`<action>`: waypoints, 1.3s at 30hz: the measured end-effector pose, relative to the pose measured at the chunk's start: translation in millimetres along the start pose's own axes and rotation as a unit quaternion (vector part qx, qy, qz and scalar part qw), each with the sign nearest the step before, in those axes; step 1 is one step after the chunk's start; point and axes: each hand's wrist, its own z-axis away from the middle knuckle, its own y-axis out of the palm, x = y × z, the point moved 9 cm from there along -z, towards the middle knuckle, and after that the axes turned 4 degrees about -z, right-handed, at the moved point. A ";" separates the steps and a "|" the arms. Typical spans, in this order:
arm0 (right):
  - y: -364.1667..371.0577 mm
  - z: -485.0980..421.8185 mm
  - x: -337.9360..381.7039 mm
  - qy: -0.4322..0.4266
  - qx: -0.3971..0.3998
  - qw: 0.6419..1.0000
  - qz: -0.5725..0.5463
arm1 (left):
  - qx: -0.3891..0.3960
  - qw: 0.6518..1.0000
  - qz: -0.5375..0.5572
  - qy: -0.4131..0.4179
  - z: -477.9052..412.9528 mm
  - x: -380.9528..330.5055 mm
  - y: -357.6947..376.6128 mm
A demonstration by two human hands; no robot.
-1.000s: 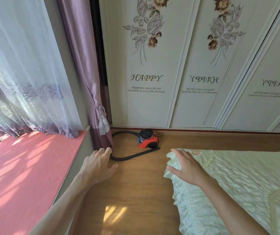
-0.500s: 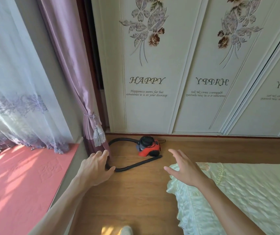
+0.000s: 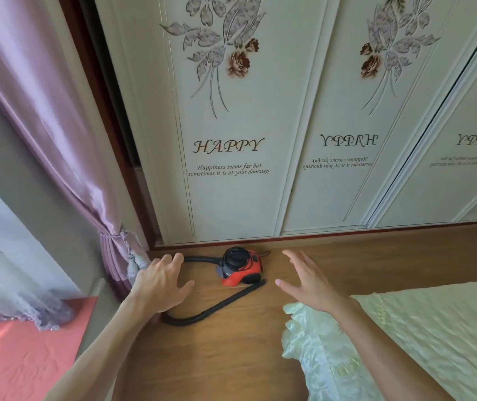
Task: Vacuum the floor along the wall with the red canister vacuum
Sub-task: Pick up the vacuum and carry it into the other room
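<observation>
So, the red canister vacuum (image 3: 240,269) is parked on the floor (image 3: 231,357) just beside the wardrobe doors (image 3: 231,198), its hose (image 3: 211,309) looped out front. Nothing is gripped: left hand (image 3: 160,282) and right hand (image 3: 308,282) are held open, well apart. The curtain tassel (image 3: 136,261) could be sucked in.

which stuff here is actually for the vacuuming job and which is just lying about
For the job:
red canister vacuum
black hose
wooden floor
left hand and right hand, both empty

Just there:
purple curtain
wardrobe doors
pale green bedspread
pink cushion
</observation>
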 end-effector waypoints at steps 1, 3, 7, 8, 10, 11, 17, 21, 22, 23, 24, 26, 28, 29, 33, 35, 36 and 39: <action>-2.8 -9.7 -2.8 0.004 -0.001 1.000 0.000 | 0.003 1.000 0.002 0.006 -12.3 -0.4 0.9; -8.7 -30.1 -8.0 0.009 -0.002 1.000 -0.003 | 0.004 1.000 0.003 0.012 -37.3 -1.1 1.6; -19.8 -74.3 -22.3 0.015 0.001 1.000 -0.002 | 0.010 1.000 -0.004 0.011 -88.2 -7.1 4.4; -22.8 -86.1 -26.2 0.012 0.002 1.000 0.003 | 0.012 1.000 -0.004 0.011 -100.6 -9.9 5.9; -28.7 -111.9 -36.8 0.007 0.007 1.000 0.011 | 0.015 1.000 -0.001 0.011 -126.1 -15.3 10.5; -32.6 -126.4 -43.2 0.004 0.010 1.000 0.015 | 0.016 1.000 0.002 0.010 -139.5 -17.6 13.4; -72.2 -215.9 -80.4 -0.018 0.003 0.997 0.071 | 0.022 1.000 0.007 -0.003 -232.0 -38.9 19.8; -90.9 -262.5 -102.9 -0.037 0.030 0.994 0.094 | 0.030 1.000 0.007 -0.005 -288.1 -63.8 20.5; -94.8 -274.0 -107.6 -0.041 0.036 0.994 0.096 | 0.029 1.000 0.005 -0.006 -299.8 -68.0 20.7; -98.2 -285.5 -112.5 -0.041 0.041 0.994 0.095 | 0.031 0.999 0.003 -0.009 -310.8 -70.4 21.6; -100.6 -296.0 -116.7 -0.041 0.044 0.994 0.093 | 0.035 0.999 0.002 -0.012 -320.6 -71.4 22.9; -102.6 -314.7 -122.1 -0.046 0.048 0.994 0.087 | 0.041 0.999 0.000 -0.018 -337.1 -71.2 27.0; -102.4 -335.6 -128.5 -0.048 0.061 0.993 0.084 | 0.044 0.999 0.002 -0.030 -354.2 -66.6 31.3; -102.9 -345.4 -130.7 -0.048 0.064 0.993 0.083 | 0.045 0.998 0.003 -0.035 -361.1 -63.8 32.9; -100.3 -382.8 -133.2 -0.059 0.073 0.992 0.085 | 0.058 0.997 -0.003 -0.047 -387.3 -52.9 42.8; -95.9 -405.2 -131.4 -0.065 0.078 0.991 0.084 | 0.064 0.997 -0.008 -0.046 -406.3 -46.9 48.4; -94.4 -416.9 -130.2 -0.068 0.078 0.991 0.083 | 0.062 0.997 -0.012 -0.046 -417.8 -43.2 50.5; -92.6 -451.6 -127.2 -0.068 0.079 0.991 0.080 | 0.057 0.997 -0.008 -0.047 -451.6 -30.8 54.5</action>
